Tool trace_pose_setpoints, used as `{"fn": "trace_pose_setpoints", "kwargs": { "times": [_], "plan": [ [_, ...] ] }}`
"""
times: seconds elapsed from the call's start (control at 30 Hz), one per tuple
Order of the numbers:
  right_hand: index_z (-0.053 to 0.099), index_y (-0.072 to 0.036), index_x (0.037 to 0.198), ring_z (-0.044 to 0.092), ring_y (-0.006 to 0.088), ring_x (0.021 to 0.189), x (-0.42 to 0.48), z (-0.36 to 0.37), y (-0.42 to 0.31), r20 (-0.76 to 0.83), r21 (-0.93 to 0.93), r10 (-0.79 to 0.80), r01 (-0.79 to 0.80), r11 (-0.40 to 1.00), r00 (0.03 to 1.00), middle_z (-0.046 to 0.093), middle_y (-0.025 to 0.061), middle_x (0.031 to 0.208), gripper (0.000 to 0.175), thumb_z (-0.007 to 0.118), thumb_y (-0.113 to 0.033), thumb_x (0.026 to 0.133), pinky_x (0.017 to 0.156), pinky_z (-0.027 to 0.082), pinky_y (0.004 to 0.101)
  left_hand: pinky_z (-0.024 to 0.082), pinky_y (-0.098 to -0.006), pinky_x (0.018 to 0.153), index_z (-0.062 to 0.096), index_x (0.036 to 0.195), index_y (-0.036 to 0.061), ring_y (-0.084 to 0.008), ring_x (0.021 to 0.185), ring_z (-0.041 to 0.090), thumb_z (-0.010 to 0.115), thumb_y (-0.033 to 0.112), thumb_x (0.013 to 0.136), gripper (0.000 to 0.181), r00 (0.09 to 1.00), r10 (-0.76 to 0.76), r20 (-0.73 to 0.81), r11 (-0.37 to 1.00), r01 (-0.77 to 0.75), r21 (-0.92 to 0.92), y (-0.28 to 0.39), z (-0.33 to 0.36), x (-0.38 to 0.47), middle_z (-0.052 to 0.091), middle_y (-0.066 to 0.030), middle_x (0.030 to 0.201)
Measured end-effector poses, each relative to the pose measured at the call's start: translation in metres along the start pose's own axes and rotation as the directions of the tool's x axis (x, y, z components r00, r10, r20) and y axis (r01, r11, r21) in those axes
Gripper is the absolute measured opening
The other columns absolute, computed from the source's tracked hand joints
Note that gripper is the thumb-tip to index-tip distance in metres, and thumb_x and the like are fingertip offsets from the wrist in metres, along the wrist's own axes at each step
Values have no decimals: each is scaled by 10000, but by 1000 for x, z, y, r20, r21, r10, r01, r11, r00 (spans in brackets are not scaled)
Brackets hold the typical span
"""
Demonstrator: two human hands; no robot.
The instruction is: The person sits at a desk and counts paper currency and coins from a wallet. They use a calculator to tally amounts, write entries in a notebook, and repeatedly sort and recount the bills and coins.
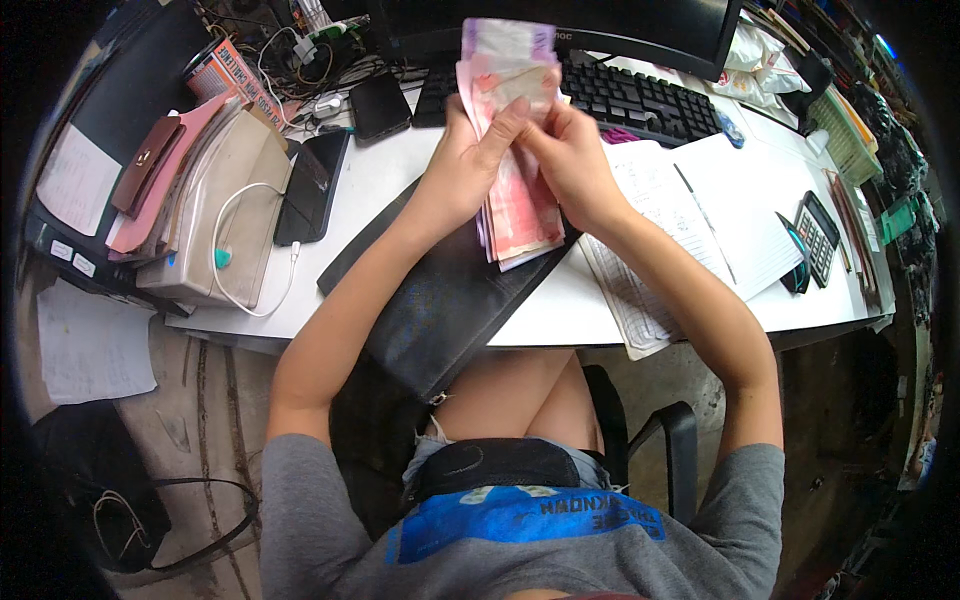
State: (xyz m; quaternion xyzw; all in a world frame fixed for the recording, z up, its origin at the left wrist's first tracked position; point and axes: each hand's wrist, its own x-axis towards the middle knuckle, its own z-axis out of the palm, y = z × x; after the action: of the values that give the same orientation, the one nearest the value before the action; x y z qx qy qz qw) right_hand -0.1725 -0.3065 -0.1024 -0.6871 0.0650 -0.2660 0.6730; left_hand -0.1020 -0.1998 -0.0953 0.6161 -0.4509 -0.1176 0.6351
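Both my hands grip a stack of banknotes (525, 214) above the desk, thumbs meeting on its face. My left hand (476, 154) pinches the stack from the left; my right hand (574, 154) holds it from the right. Most notes in it look reddish, while a violet one (506, 37) sticks out at the far end. Beneath the stack, a black zippered pouch (442, 300) slants across the desk's front edge, partly hidden by the notes and my left forearm. An open notebook with handwriting (637, 281) lies under my right forearm.
A black keyboard (645, 101) and a monitor (637, 30) stand behind my hands. Left are a smartphone (311, 187) with a white cable, a dark flat device (380, 107) and a file holder (247, 195) with papers. A calculator (817, 236) sits at the right. A chair armrest (675, 442) is beside me.
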Motion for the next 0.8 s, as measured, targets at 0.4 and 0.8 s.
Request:
{"fn": "trace_pose_setpoints", "kwargs": {
  "times": [0.4, 0.8],
  "plan": [
    [257, -21, 1350, 323, 269, 1204, -23, 7, -12, 313, -231, -247, 326, 917, 917, 273, 169, 1362, 586, 466, -148, 817, 993, 270, 322, 426, -274, 793, 510, 1027, -3, -144, 895, 541, 396, 215, 914, 270, 965, -242, 99, 741, 250, -624, 2, -15, 4, 562, -75, 969],
    [449, 69, 1023, 551, 113, 749, 2, -2, -1, -108, 252, -26, 52, 966, 994, 578, 93, 855, 424, 642, -240, 806, 688, 455, 224, 479, -310, 792, 523, 1055, -43, -181, 880, 593, 496, 114, 855, 256, 965, -163, 206, 639, 262, -723, 7, -18, 1, 592, -110, 991]
  ]
}}
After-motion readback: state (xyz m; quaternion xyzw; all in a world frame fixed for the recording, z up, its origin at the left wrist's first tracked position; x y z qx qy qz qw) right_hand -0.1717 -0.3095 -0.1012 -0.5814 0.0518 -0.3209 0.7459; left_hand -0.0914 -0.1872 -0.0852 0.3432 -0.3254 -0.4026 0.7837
